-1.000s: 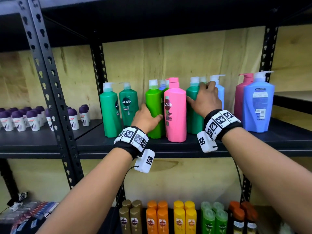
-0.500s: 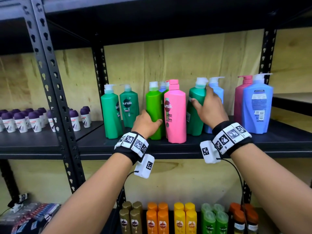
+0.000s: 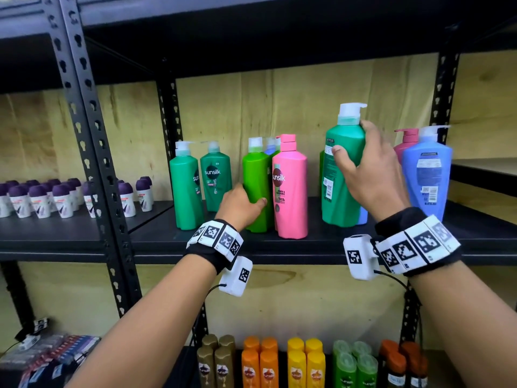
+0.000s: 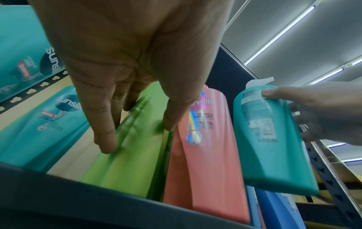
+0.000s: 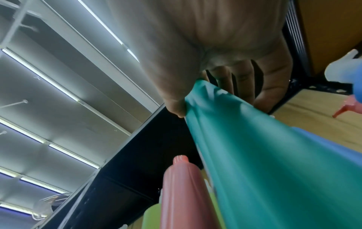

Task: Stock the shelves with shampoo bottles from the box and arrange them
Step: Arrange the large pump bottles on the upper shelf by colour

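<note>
On the black shelf (image 3: 321, 247) stand two teal-green Sunsilk pump bottles (image 3: 186, 189), a light green bottle (image 3: 256, 186) and a pink Sunsilk bottle (image 3: 289, 189). My left hand (image 3: 250, 198) grips the light green bottle low on its side, thumb in front (image 4: 137, 131). My right hand (image 3: 351, 138) grips another teal-green pump bottle (image 3: 341, 169) near its shoulder and holds it raised above the shelf, right of the pink one (image 5: 211, 96). Its back label faces me. A blue bottle (image 3: 362, 218) shows partly behind it.
A big blue pump bottle (image 3: 426, 175) and a pink pump bottle (image 3: 405, 141) stand at the right. Purple-capped roll-ons (image 3: 56, 197) fill the left bay behind a perforated post (image 3: 92, 163). Small coloured bottles (image 3: 279, 365) line the shelf below. A shelf board (image 3: 251, 37) hangs overhead.
My right hand has lifted the teal-green pump bottle up and toward me, away from the pink bottle. The left hand stays on the light green bottle.
</note>
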